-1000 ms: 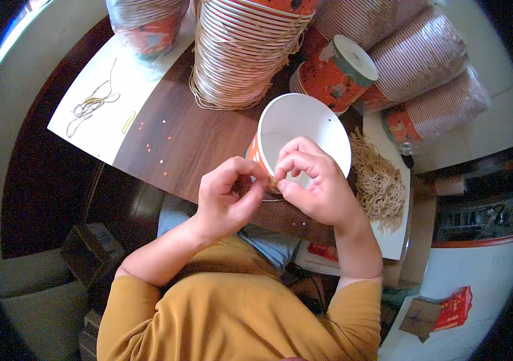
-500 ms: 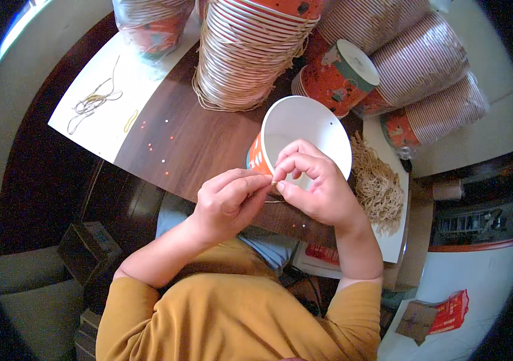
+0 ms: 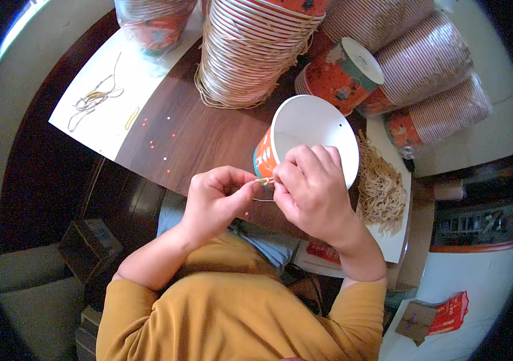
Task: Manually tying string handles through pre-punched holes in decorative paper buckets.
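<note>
A white-lined paper bucket (image 3: 304, 123) with an orange printed outside lies tipped at the table's front, its mouth toward me. A dark hole shows in its far right wall. At the near left rim, a thin beige cord (image 3: 264, 180) is stretched in a small twist between my hands. My left hand (image 3: 214, 198) pinches one end between thumb and forefinger. The other side is pinched by my right hand (image 3: 316, 186), its fingers curled in front of the bucket's mouth. A bit of cord shows below the fingers; whether it passes through the bucket is hidden.
Behind stands a tall stack of corded buckets (image 3: 256, 54). Wrapped bucket stacks (image 3: 422, 57) lie at the far right, beside an upturned bucket (image 3: 347, 75). A heap of beige cords (image 3: 381, 189) is at right. Loose cord (image 3: 95, 99) and small red and white dots lie left.
My hands have drawn slightly apart, so the twisted cord shows between them. My right hand has turned over with its fingers curled in. The bucket appears slightly farther right.
</note>
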`<state>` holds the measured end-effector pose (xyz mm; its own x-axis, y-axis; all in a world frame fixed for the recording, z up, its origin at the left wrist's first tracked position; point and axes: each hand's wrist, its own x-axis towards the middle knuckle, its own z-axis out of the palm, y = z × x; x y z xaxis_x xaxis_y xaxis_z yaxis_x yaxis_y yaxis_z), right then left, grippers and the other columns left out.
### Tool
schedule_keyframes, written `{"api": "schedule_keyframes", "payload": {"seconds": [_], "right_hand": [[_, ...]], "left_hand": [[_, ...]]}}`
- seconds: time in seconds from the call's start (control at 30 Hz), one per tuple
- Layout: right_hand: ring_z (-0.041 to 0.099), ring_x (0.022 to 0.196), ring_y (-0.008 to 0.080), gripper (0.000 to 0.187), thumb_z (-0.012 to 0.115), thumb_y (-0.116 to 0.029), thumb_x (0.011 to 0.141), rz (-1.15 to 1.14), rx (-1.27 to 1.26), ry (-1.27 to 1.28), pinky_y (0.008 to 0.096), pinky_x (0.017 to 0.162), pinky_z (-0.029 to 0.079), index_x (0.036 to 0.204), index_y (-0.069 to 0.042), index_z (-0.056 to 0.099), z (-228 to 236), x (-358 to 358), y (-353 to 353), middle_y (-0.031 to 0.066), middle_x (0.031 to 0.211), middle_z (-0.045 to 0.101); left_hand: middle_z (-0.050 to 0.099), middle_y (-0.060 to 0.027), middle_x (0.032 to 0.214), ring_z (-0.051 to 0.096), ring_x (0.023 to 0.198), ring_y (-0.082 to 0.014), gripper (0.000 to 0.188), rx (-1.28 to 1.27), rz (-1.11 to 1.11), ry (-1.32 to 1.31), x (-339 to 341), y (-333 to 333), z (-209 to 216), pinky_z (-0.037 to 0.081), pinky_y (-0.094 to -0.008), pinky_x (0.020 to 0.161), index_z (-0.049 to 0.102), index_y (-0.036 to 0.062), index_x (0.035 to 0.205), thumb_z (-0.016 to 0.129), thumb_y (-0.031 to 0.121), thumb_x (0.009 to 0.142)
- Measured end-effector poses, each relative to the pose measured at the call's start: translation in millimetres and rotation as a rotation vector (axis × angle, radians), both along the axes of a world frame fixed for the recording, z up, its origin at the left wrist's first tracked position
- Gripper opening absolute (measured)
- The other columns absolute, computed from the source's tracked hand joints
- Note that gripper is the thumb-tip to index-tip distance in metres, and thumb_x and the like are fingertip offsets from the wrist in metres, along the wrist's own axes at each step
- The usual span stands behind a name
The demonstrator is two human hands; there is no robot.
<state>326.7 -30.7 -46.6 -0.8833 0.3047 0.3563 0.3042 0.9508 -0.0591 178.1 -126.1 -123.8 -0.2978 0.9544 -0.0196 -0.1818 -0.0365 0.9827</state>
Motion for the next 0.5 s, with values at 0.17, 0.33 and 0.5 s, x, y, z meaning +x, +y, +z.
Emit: {"api": "schedule_keyframes", "payload": {"seconds": [0.17, 0.33, 0.5], "right_hand": [[0.051, 0.087, 0.0266, 0.028, 0.071, -0.009, 0.063, 0.048, 0.154, -0.044, 0.0416, 0.077, 0.039, 0.089, -0.008, 0.059, -1.8, -2.1, 2.0, 0.0085, 0.101, 0.053], [0.051, 0.094, 0.0265, 0.014, 0.064, -0.013, 0.069, 0.083, 0.179, -0.017, 0.0428, 0.084, 0.04, 0.082, -0.008, 0.061, -5.4, -3.8, 5.7, 0.01, 0.11, 0.054], [0.051, 0.098, 0.0264, 0.008, 0.058, -0.016, 0.074, 0.094, 0.174, -0.026, 0.0429, 0.088, 0.04, 0.072, -0.008, 0.06, -2.9, -5.0, 4.7, 0.0113, 0.11, 0.055]], "left_hand": [[0.063, 0.0003, 0.073, 0.055, 0.062, -0.0037, 0.015, -0.077, -0.131, -0.222, -5.5, 5.1, -7.2, 0.047, -0.02, 0.054, 0.064, -0.0009, 0.087, 0.067, 0.013, 0.085], [0.061, 0.0007, 0.074, 0.055, 0.061, -0.0045, 0.014, -0.082, -0.176, -0.334, -4.8, 7.6, -9.7, 0.047, -0.0201, 0.054, 0.062, 0.0002, 0.086, 0.066, 0.013, 0.086], [0.061, -0.0002, 0.072, 0.055, 0.061, -0.0056, 0.009, -0.106, -0.206, -0.297, -7.3, 9.0, -11.8, 0.047, -0.0211, 0.054, 0.062, 0.001, 0.085, 0.063, 0.01, 0.084]]}}
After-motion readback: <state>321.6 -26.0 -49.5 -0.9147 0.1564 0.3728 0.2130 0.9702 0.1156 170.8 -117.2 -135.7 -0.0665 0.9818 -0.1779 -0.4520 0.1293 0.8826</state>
